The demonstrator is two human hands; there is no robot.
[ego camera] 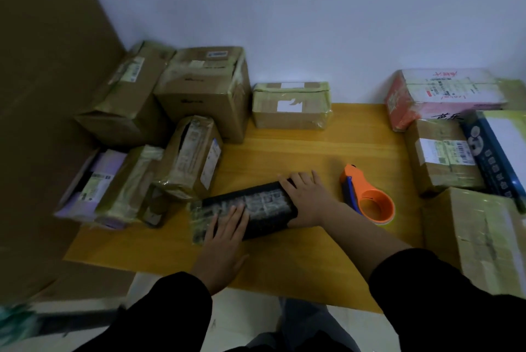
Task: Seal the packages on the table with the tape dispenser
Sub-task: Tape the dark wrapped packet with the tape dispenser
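A long flat black package [256,203] wrapped in clear tape lies slantwise on the yellow wooden table [307,146]. My left hand [225,243] presses flat on its near left part with straight fingers. My right hand [306,198] lies over its right end, fingers reaching across the top to the far edge. The orange tape dispenser [367,195] with a blue blade guard stands on the table just right of my right hand, untouched.
Taped cardboard boxes [199,92] crowd the table's left and back. A small taped box [290,105] stands at the back centre. More parcels [444,95] and a large carton [478,235] fill the right side. A brown board [42,95] leans at the left.
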